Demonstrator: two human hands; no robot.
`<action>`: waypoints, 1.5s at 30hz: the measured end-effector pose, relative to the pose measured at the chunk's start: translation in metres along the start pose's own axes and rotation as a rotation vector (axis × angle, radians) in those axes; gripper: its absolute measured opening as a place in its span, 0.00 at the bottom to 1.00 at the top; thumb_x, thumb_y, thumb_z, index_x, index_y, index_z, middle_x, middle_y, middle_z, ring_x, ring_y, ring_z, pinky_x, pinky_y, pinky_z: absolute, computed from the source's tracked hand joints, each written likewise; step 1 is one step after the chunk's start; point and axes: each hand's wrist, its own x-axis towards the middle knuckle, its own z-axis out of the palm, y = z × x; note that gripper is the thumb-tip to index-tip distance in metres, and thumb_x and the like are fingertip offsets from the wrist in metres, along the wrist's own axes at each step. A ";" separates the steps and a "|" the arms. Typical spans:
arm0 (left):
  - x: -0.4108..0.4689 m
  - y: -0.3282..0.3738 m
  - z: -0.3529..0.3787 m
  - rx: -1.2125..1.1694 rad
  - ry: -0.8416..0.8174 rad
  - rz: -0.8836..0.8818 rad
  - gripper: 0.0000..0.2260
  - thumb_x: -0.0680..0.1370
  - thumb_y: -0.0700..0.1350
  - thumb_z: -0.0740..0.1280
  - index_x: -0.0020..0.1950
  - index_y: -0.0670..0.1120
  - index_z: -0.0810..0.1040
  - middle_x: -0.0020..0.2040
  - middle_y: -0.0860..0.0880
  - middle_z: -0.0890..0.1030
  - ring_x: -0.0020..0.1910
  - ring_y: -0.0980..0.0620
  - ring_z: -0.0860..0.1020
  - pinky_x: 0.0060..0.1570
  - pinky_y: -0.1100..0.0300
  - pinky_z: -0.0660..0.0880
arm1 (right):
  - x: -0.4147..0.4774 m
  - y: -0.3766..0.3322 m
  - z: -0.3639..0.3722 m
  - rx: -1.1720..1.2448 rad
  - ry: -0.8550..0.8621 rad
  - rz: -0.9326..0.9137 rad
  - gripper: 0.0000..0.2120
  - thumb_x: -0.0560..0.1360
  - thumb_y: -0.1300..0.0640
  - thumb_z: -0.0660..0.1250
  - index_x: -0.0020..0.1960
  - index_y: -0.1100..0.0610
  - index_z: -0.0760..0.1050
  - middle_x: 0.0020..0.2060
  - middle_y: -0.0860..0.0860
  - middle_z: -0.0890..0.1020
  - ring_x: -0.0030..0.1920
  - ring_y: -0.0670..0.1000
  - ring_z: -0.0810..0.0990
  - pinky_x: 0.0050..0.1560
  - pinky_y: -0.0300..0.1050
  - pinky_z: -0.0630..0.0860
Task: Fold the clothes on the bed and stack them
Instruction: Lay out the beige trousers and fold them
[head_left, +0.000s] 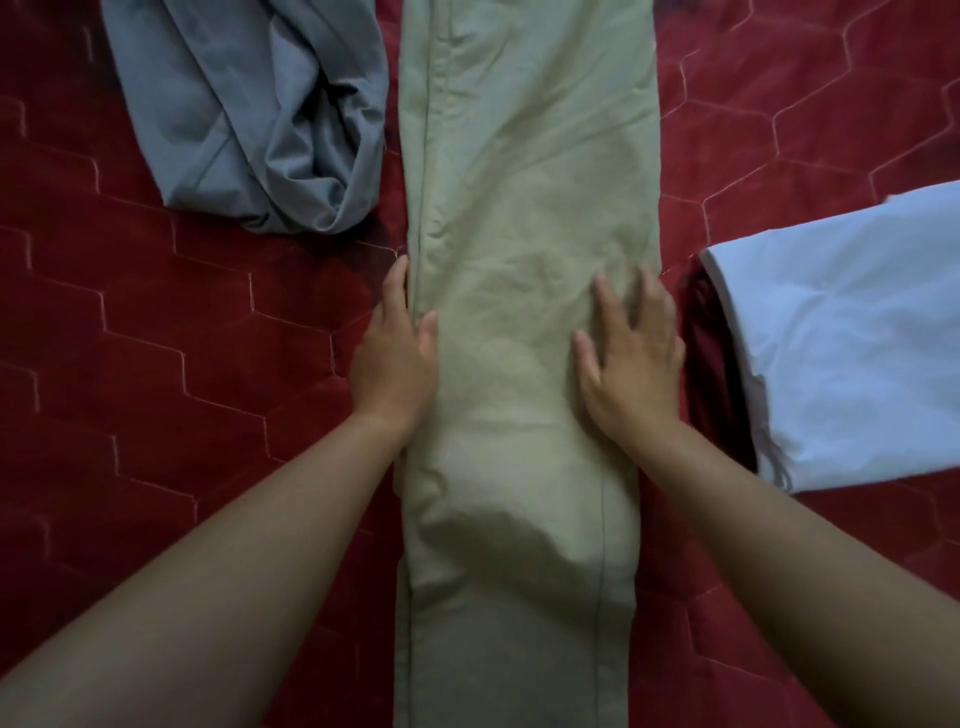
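A long pale green pair of trousers (524, 171) lies flat down the middle of the red bed cover, folded leg on leg. My left hand (397, 358) rests along its left edge, fingers straight, thumb on the cloth. My right hand (631, 358) presses flat on the right part of the trousers with fingers spread. A crumpled grey-blue garment (249, 104) lies at the upper left. At the right sits a folded white garment (852, 332) on top of a dark red one (714, 374).
The red quilted bed cover (156, 338) with a hexagon stitch pattern fills the view. Bare cover shows at the left and lower right of the trousers.
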 end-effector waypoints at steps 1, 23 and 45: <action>-0.002 -0.002 -0.003 0.022 -0.022 0.009 0.25 0.79 0.46 0.60 0.74 0.54 0.56 0.66 0.44 0.73 0.57 0.40 0.75 0.47 0.56 0.67 | -0.006 0.005 -0.006 0.051 0.054 0.086 0.28 0.76 0.49 0.62 0.74 0.47 0.58 0.73 0.58 0.55 0.71 0.59 0.54 0.67 0.57 0.57; -0.014 0.013 0.003 0.397 -0.072 0.315 0.25 0.76 0.52 0.60 0.73 0.58 0.60 0.76 0.45 0.53 0.75 0.43 0.50 0.68 0.41 0.54 | -0.006 -0.010 -0.019 -0.064 0.035 -0.058 0.28 0.75 0.50 0.59 0.74 0.49 0.57 0.75 0.56 0.53 0.74 0.59 0.49 0.70 0.61 0.51; -0.177 -0.037 -0.024 -0.160 -0.247 -0.168 0.28 0.76 0.50 0.66 0.73 0.46 0.60 0.57 0.48 0.74 0.59 0.48 0.73 0.55 0.66 0.65 | -0.192 0.011 -0.033 0.485 -0.072 0.231 0.31 0.74 0.58 0.69 0.73 0.54 0.60 0.65 0.43 0.68 0.62 0.37 0.66 0.60 0.26 0.61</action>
